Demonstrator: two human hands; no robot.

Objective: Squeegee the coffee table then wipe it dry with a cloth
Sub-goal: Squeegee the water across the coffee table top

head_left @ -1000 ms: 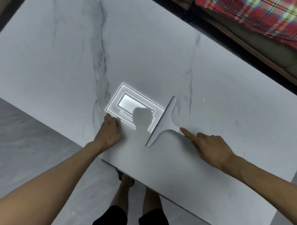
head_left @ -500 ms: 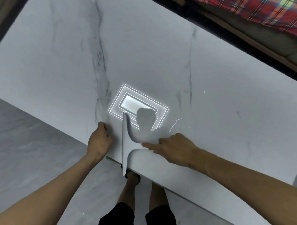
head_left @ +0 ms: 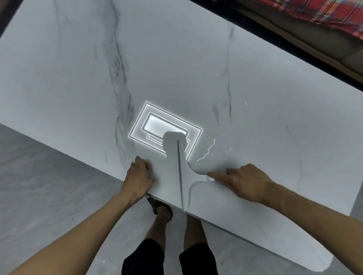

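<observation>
Nearest the camera were the person's legs in black shorts (head_left: 143, 263), one foot in a dark shoe (head_left: 160, 207) planted on the grey floor (head_left: 41, 184). Both bare forearms reached forward to the near edge of the white marble-veined counter (head_left: 76, 72). The left hand (head_left: 139, 177) rested on the surface just inside that edge, fingers curled under, with nothing seen in it. The right hand (head_left: 245, 181) held the handle of the white squeegee (head_left: 186, 172), forefinger laid straight along it and pointing left, the other fingers bent round it. The squeegee lay between the two hands, its handle running right into the grip and its long blade pointing away from the person. The blade's near tip reached the counter's near edge and its far tip lay over the reflection of a ceiling light (head_left: 154, 122). Just right of the blade, beyond the right hand, a thin ragged streak of liquid (head_left: 206, 153) glinted on the surface. Past it the counter stretched away with grey veins. Beyond its far edge, at the top right, lay a red plaid blanket (head_left: 324, 14).
</observation>
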